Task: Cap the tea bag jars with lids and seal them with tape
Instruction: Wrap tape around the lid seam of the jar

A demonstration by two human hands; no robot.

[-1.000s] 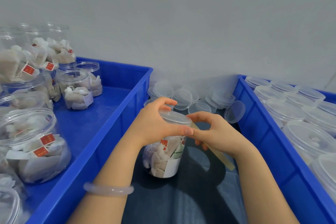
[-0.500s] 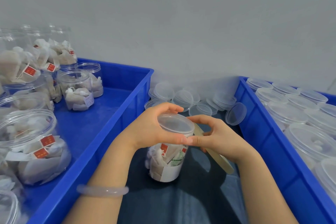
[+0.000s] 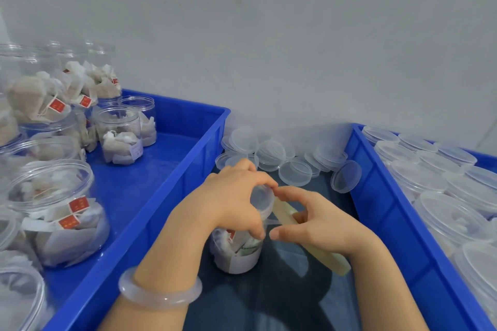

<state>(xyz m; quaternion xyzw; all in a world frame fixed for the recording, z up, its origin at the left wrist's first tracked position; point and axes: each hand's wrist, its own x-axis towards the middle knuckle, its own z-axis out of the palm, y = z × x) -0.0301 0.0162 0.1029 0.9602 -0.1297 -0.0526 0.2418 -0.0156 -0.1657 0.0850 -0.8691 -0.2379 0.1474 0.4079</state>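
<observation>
Jar point(image 3: 239, 259) sits upright on the dark bench point(image 3: 269, 301). Left grip point(image 3: 236, 201) is curled round its lid point(image 3: 262, 197) from the left. Right grip point(image 3: 322, 225), just right of the jar, is pinching the tape strip point(image 3: 285, 214).

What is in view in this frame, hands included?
jar: one, clear with tea bags, on the dark surface between the bins
lid: one, clear, on that jar
tape: one strip, pale yellow, from the lid's edge to under the right hand
open jars: several, clear with tea bags, in the left bin
capped jars: many, clear, in the right bin
loose lids: a pile, clear, by the wall between the bins
left bin: one, blue, left
right bin: one, blue, right
surface: one, dark, centre
wall: one, grey-white, behind
bracelet: one, pale, left wrist
left hand: grips the jar's top
right hand: holds the tape
</observation>
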